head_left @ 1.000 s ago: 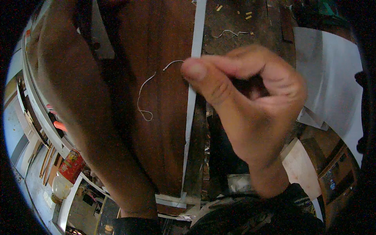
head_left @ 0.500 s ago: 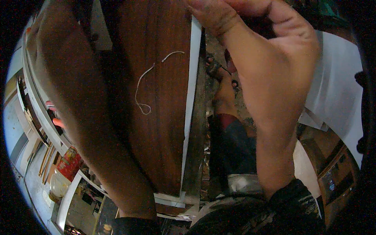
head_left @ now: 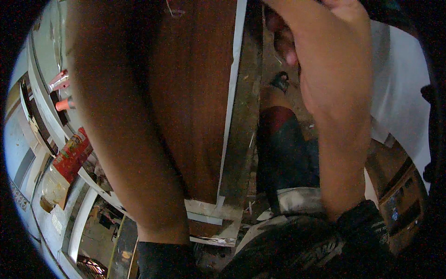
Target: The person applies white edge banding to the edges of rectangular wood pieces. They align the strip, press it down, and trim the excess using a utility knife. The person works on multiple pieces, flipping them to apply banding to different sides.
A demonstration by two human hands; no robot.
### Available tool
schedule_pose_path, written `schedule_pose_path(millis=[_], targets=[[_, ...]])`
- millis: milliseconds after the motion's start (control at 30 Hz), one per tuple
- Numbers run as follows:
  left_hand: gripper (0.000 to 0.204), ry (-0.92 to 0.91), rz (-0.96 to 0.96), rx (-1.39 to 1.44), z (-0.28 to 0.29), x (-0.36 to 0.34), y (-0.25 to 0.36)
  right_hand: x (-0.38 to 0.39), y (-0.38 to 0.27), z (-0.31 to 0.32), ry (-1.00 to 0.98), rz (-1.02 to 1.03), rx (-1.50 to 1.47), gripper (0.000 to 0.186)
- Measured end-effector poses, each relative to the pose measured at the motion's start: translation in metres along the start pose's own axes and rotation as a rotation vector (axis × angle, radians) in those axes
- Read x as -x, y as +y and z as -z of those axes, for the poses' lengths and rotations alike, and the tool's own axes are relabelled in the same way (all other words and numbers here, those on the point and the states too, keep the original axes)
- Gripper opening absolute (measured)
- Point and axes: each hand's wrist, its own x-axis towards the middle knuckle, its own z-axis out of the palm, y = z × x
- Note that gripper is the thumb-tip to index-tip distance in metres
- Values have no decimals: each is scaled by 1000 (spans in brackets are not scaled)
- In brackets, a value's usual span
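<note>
A brown wood-grain panel [head_left: 195,102] lies lengthwise in front of me, with a white strip [head_left: 231,97] along its right edge. My left forearm [head_left: 125,139] reaches over the panel's left side; that hand runs past the upper edge and its fingers are hidden. My right hand [head_left: 330,56] is at the top, right of the strip. Its fingers are curled in, while the thumb runs out of view toward the panel edge; what they hold, if anything, is cut off. A thin pale string [head_left: 175,12] shows its looped end on the panel near the top.
At left lie a red-labelled clear container [head_left: 58,181], an orange-tipped object [head_left: 64,104] and pale strips. A worn wooden board [head_left: 246,116] runs beside the panel. My leg [head_left: 285,149] is below at right. A large white sheet [head_left: 402,102] stands at far right.
Both arms have moved farther forward, toward the top, and the hands are more cut off. The string has slid up the view with only its loop left showing. The panel's near end appears higher.
</note>
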Motion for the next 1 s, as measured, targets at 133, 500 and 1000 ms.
schedule_pose_path(millis=[133, 500, 1000], targets=[[27, -58, -5, -38, 7, 23, -5, 36, 1, 1, -6, -88, -5, 20], [26, -161, -33, -109, 20, 64, -11, 112, 7, 4, 42, -209, -4, 31], [25, -129, -82, -118, 19, 96, 0, 182, 19, 26, -63, 179, 252, 31]])
